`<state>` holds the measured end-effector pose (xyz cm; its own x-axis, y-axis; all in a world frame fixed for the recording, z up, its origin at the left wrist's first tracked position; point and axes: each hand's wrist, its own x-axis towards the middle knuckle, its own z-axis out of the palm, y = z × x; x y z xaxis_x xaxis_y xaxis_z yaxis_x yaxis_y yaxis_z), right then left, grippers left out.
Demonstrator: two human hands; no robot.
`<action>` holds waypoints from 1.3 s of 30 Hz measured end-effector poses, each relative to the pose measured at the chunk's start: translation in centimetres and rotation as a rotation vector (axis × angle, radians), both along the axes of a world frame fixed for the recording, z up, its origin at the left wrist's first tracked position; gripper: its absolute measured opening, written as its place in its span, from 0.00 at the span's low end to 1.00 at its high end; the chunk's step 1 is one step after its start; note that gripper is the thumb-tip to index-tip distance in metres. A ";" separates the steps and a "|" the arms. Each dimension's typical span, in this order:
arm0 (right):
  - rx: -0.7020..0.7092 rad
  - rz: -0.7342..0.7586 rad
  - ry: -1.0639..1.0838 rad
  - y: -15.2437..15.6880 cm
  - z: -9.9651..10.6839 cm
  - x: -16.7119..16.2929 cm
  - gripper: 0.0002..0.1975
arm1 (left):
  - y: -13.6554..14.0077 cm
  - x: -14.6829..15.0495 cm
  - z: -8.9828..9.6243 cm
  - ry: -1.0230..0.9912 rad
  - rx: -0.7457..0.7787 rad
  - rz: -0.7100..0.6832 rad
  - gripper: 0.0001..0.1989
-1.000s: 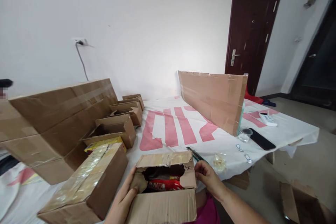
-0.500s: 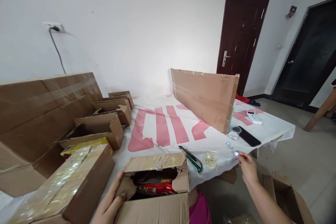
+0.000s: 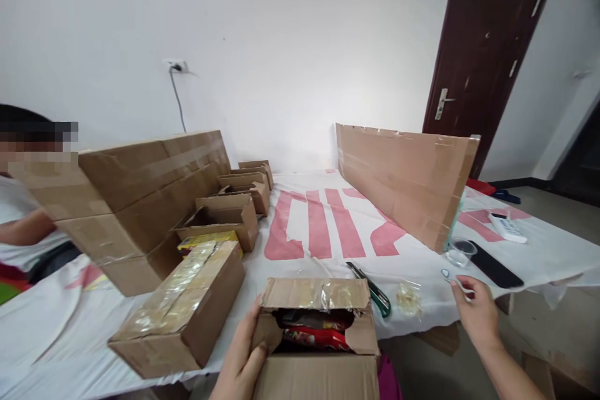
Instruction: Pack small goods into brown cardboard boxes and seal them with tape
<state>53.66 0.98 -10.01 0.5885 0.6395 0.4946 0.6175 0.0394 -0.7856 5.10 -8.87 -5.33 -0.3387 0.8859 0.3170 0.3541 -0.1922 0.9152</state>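
My left hand (image 3: 244, 350) grips the left side of a cardboard box (image 3: 316, 378) at the table's front edge. Through its torn opening show red packets (image 3: 316, 339). Over the table's right front edge, my right hand (image 3: 478, 312) has thumb and index finger brought together; whatever they pinch is too small to make out. Just beyond the fingertips lies a small bluish loop-shaped piece (image 3: 445, 274). A clear plastic cup (image 3: 460, 254) and a black phone (image 3: 495, 265) are close by. Between my hands lie a green utility knife (image 3: 375, 292) and a crumpled clump of clear tape (image 3: 409, 300).
A taped long box (image 3: 201, 319), a yellow box (image 3: 206, 240) and several open cartons (image 3: 225, 219) stand on the left beside a tall cardboard partition (image 3: 164, 187). Another cardboard panel (image 3: 403, 181) stands at right. A person (image 3: 28, 219) sits beyond the left partition.
My view has swung left, bringing the other person into sight. My right hand has moved nearer the small loop pieces; the whitish piece seen at its fingertips no longer shows. My left hand still grips the box.
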 end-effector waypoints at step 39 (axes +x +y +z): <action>0.178 0.991 -0.777 -7.1 12.1 -21.2 0.16 | -3.4 2.6 -1.2 0.425 0.048 -0.205 0.36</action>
<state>32.48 -6.10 2.13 -0.5839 0.5271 0.6174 0.5571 0.8134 -0.1675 7.74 -12.23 -6.52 0.0104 0.9018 0.4321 0.6458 -0.3360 0.6856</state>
